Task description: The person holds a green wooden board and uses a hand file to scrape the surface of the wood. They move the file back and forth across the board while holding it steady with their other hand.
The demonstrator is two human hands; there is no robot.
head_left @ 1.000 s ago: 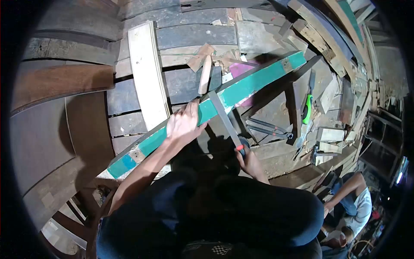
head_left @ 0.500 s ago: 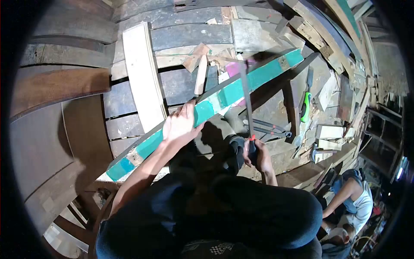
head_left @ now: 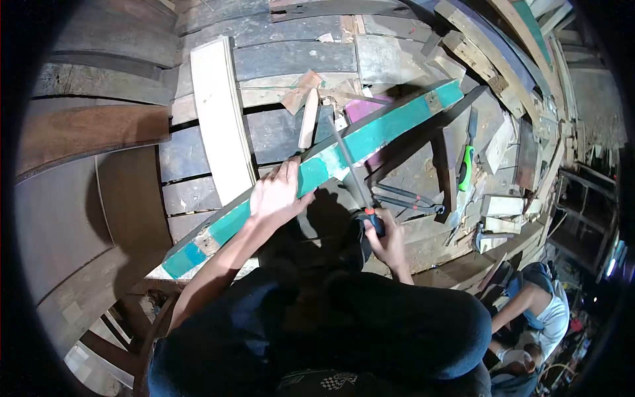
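Observation:
A long teal-painted wooden beam (head_left: pixel 390 131) lies slantwise in front of me. My left hand (head_left: pixel 278 192) is closed around it left of its middle, thumb on the near side and fingers over the far edge. In my right hand (head_left: pixel 387 238) is the dark handle of a file (head_left: pixel 350 160) with an orange collar. Its long grey blade crosses the beam, over a paler, bare-looking patch just right of my left hand. Behind the beam lies a pointed piece of wood (head_left: pixel 308 119), with a purple piece (head_left: pixel 362 108) near it.
A pale board (head_left: pixel 221 119) lies on the planks at left. To the right are pincers (head_left: pixel 410 200), a green-handled tool (head_left: pixel 467 169), a hammer (head_left: pixel 481 237) and wood offcuts (head_left: pixel 503 205). Stacked timber (head_left: pixel 486 59) lines the far right. Another person (head_left: pixel 539 311) sits at lower right.
My right hand has moved slightly left, and the file now tilts further left, its blade shifted along the beam toward my left hand. My left hand keeps its grip on the beam.

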